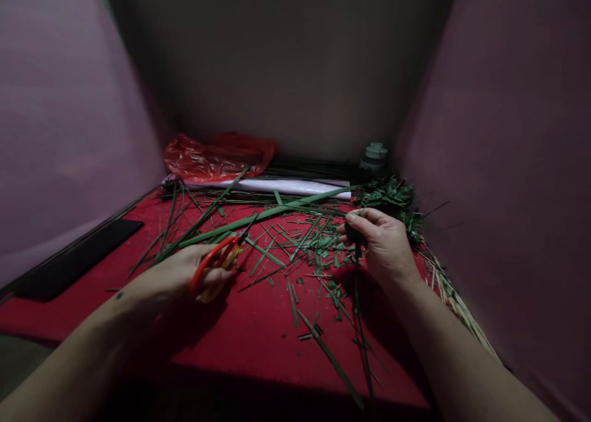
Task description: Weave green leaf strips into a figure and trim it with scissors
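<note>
My left hand (pixel 203 271) is closed round a pair of scissors (pixel 210 263) with red and yellow handles; their dark blades point up and to the right, away from the other hand. My right hand (pixel 381 234) pinches some thin dark green leaf strips (pixel 357 286) between thumb and fingers. The strips hang down past the front of the red table (pixel 240 342), and part of them is hidden behind the fingers. Between the hands lie many cut green leaf pieces (pixel 323 246). A long green leaf blade (pixel 272 211) stretches across behind them.
At the back lie a crumpled red plastic bag (pixel 221 157) and a pale rolled tube (pixel 277 186). A lidded jar (pixel 375 157) stands back right, near a heap of dark green leafy pieces (pixel 390 197). A black flat object (pixel 83 259) lies left; pale stalks (pixel 457 308) line the right edge.
</note>
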Motion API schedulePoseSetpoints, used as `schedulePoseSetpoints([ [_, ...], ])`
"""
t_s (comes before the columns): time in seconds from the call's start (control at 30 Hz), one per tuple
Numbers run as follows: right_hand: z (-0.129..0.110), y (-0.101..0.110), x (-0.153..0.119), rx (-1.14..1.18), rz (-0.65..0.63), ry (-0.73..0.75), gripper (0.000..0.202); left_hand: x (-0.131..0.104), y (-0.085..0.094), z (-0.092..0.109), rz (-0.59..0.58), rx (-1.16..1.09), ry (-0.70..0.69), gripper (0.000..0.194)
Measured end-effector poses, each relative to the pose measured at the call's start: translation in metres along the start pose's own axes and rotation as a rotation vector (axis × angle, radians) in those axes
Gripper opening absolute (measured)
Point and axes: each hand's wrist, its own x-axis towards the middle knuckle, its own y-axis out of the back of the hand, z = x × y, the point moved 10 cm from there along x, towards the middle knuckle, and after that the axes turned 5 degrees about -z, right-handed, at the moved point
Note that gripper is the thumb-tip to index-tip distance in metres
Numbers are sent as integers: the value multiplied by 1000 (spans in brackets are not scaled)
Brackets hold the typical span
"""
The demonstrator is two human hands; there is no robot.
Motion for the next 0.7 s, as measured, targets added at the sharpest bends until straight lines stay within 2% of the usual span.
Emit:
schedulePoseSetpoints([
  [0.1, -3, -3, -2, -35, -19, 9, 12, -18, -24, 12, -137, -222, -20, 22],
  [0.2, -3, -6, -2, -45, -37, 19, 13, -29, -48, 33, -279, -249, -72, 27],
  [0.3, -2, -10, -3, -51, -64, 22, 13, -28, -63, 47, -372, -208, -96, 32],
  [0.47, -4, -13, -4, -94, -84, 29, 14, -14, -76, 58, -456, -248, -103, 37],
  [0.7, -7, -18, -7, -110, -118, 36, 13, -9, -78, 57, -476, -211, -98, 28],
])
